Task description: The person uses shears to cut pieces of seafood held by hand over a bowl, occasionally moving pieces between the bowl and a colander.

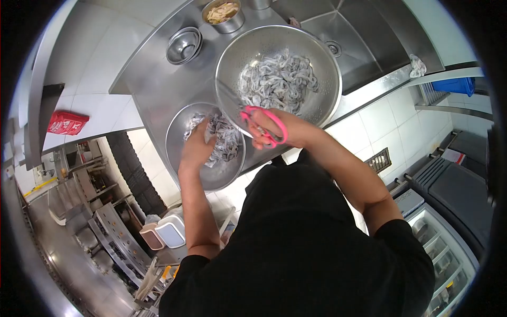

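Pink-handled scissors (pixel 283 128) are in my right hand (pixel 262 127), with fingers wrapped about the handles. Their blades point up and left over the rim of a large perforated steel colander (pixel 328 100) and look blurred. Inside the colander lies a heap of soft, wet grey-white strips (pixel 277 79). To its left, a steel bowl (pixel 208 180) holds more of these grey strips (pixel 226 140). My left hand (pixel 196 148) reaches down into that bowl, thumb and fingers curled onto the strips, fingertips partly hidden among them.
Nested small steel bowls (pixel 184 46) and a steel pot of pale yellowish pieces (pixel 223 13) stand on the counter behind. A sink (pixel 338 47) is set at the back right. A red packet (pixel 68 122) lies at left; a glass-topped case (pixel 443 259) is at lower right.
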The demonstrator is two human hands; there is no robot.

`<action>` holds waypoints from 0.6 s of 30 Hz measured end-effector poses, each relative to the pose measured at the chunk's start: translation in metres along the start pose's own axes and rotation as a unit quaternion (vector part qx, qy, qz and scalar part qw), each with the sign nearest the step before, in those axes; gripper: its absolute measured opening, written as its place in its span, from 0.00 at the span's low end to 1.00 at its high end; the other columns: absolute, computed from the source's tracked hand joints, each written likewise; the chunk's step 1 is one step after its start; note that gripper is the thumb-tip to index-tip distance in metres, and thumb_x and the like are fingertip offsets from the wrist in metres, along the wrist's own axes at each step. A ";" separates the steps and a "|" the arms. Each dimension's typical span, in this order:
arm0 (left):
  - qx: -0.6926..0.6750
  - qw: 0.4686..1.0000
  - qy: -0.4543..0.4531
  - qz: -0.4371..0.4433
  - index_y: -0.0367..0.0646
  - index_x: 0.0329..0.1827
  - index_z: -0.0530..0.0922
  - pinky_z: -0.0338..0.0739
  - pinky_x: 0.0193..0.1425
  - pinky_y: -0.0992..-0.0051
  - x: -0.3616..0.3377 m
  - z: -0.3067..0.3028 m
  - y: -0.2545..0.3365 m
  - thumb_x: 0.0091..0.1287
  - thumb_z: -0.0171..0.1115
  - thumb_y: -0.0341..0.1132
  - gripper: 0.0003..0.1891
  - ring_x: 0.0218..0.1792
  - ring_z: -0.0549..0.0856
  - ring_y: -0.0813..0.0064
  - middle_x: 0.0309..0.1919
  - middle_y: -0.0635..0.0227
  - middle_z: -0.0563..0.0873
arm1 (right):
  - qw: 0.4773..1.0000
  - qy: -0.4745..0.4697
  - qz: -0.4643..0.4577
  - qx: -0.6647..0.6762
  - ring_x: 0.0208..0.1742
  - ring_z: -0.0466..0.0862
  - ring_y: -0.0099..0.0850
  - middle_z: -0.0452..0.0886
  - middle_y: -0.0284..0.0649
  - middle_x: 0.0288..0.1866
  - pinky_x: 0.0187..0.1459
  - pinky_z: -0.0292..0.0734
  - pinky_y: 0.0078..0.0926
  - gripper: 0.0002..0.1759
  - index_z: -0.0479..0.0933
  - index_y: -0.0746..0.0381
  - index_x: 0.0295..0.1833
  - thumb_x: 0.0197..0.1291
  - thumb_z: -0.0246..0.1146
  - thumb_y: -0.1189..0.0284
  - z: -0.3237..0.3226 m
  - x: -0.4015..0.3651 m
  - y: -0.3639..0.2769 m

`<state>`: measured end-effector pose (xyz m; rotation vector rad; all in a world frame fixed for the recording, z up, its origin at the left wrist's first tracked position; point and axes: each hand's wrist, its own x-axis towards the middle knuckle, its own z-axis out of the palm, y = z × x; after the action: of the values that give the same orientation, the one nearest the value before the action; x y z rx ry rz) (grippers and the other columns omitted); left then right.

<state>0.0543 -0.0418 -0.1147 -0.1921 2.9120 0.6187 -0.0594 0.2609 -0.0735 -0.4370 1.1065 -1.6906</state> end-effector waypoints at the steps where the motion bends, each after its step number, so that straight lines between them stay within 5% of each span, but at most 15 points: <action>1: 0.066 0.988 -0.098 -0.103 0.49 0.82 0.71 0.73 0.79 0.54 0.003 -0.008 0.014 0.71 0.68 0.40 0.35 0.76 0.75 0.45 0.76 0.41 0.75 | 1.000 0.026 0.005 -0.017 0.33 0.82 0.27 0.73 0.31 0.27 0.41 0.75 0.26 0.35 0.74 0.58 0.36 0.77 0.54 0.35 -0.009 -0.008 0.000; 4: 0.133 0.980 -0.051 -0.137 0.48 0.72 0.80 0.79 0.71 0.56 0.018 -0.019 0.042 0.71 0.69 0.40 0.26 0.69 0.83 0.49 0.68 0.46 0.83 | 0.995 0.099 -0.012 -0.023 0.34 0.79 0.30 0.69 0.31 0.24 0.42 0.72 0.27 0.41 0.69 0.57 0.33 0.74 0.45 0.27 -0.033 -0.034 -0.004; 7: -0.007 0.997 0.003 -0.082 0.47 0.59 0.88 0.81 0.65 0.55 0.052 -0.028 0.072 0.71 0.68 0.38 0.16 0.60 0.87 0.49 0.59 0.53 0.88 | 0.987 0.154 -0.038 -0.010 0.33 0.78 0.30 0.68 0.31 0.23 0.41 0.70 0.25 0.42 0.68 0.56 0.33 0.74 0.45 0.26 -0.057 -0.056 -0.013; 10: -0.043 0.999 0.006 0.023 0.49 0.51 0.91 0.82 0.60 0.55 0.087 -0.007 0.116 0.71 0.66 0.36 0.10 0.54 0.88 0.49 0.50 0.57 0.90 | 0.980 0.187 -0.044 0.046 0.31 0.76 0.27 0.71 0.31 0.24 0.43 0.76 0.27 0.35 0.71 0.57 0.34 0.77 0.54 0.34 -0.076 -0.071 -0.017; 18: 0.157 0.972 -0.145 0.098 0.55 0.58 0.88 0.85 0.62 0.55 0.161 0.098 0.130 0.71 0.59 0.29 0.17 0.59 0.88 0.51 0.62 0.53 0.85 | 0.972 0.228 -0.048 0.037 0.31 0.79 0.28 0.73 0.32 0.23 0.43 0.76 0.28 0.38 0.75 0.59 0.33 0.75 0.55 0.32 -0.091 -0.074 -0.007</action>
<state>-0.1113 0.1018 -0.1806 0.2088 2.7084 0.1827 -0.0990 0.3689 -0.0987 -0.0511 1.3601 -1.9687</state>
